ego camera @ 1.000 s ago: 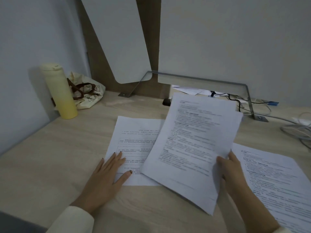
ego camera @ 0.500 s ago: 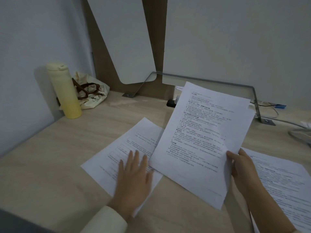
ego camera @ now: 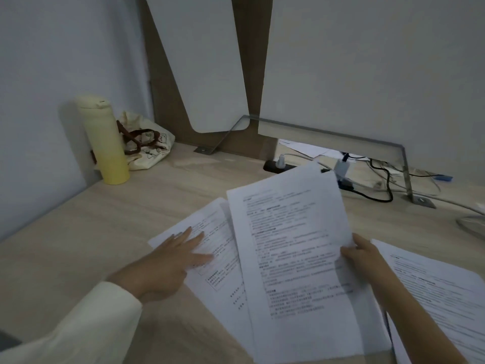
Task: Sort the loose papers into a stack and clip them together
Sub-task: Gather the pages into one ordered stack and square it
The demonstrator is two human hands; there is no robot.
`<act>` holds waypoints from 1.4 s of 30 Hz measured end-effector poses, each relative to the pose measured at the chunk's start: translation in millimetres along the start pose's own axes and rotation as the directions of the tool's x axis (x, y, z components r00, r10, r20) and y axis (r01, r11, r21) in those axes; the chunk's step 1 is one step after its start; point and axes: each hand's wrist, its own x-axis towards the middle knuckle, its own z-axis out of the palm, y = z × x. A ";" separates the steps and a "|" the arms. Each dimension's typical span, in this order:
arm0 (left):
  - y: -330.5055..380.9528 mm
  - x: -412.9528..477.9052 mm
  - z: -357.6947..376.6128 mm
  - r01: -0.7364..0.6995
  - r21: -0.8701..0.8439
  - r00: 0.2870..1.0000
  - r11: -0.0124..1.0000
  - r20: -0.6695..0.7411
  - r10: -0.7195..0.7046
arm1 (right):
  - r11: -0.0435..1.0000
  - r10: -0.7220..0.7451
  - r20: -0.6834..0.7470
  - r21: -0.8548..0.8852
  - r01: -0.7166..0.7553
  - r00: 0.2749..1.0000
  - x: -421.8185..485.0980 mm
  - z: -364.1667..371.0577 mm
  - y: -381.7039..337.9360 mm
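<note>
White printed sheet is pinched at its right edge in our right hand; our left hand lies flat, fingers spread, on another sheet on the desk.

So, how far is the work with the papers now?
Early. Nothing is clipped, and no clip shows in view. In hand: the right hand holds one sheet over the sheet that the left hand presses flat on the desk. Left: align these two, add the papers at right, then clip.
</note>
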 end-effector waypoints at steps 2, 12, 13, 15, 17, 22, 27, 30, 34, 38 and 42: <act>2.5 -7.5 11.7 0.158 -0.147 0.965 0.977 -0.189 -0.184 | 0.998 -0.011 0.033 -0.067 0.013 0.999 3.9 12.6 -1.8; 2.0 2.0 55.5 0.357 -0.198 0.844 0.913 -0.351 -0.406 | 0.923 -0.040 0.258 -0.360 0.135 0.965 21.5 92.5 -20.3; 1.5 3.5 54.2 0.357 -0.200 0.839 0.913 -0.361 -0.407 | 0.929 -0.040 0.281 -0.342 0.139 0.959 19.1 94.2 -22.3; 2.6 3.9 52.5 0.356 -0.236 0.832 0.904 -0.360 -0.422 | 0.949 -0.043 0.334 -0.282 0.143 0.942 10.8 95.1 -25.2; 8.0 3.5 48.1 0.321 -0.403 0.799 0.857 -0.371 -0.473 | 0.957 -0.084 0.344 -0.234 0.172 0.935 -1.1 94.6 -25.4; 31.0 -5.1 22.1 -0.114 -0.955 0.670 0.275 -0.278 -0.689 | 0.973 -0.216 0.228 0.130 0.190 0.949 -23.5 82.3 -21.0; 44.5 -8.9 18.3 -0.249 -0.960 0.877 -0.132 -0.165 -0.452 | 0.942 -0.179 0.196 0.318 0.110 0.964 -30.5 73.9 -19.8; 41.2 -2.6 28.7 -0.218 -0.976 0.808 0.027 -0.196 -0.556 | 0.927 -0.091 0.204 0.375 0.008 0.975 -31.2 81.7 -14.8; 45.3 -1.1 31.6 -0.224 -0.960 0.741 0.166 -0.278 -0.611 | 0.925 -0.033 0.162 0.378 -0.031 0.986 -23.4 90.3 5.1; 46.9 -1.3 29.5 -0.256 -0.960 0.712 0.118 -0.270 -0.649 | 0.928 -0.054 0.068 0.373 0.025 0.996 -22.6 89.8 8.7; 36.2 -1.1 31.6 -0.233 -0.957 0.696 0.170 -0.287 -0.658 | 0.951 -0.081 -0.111 0.288 0.110 0.990 -16.8 86.9 12.9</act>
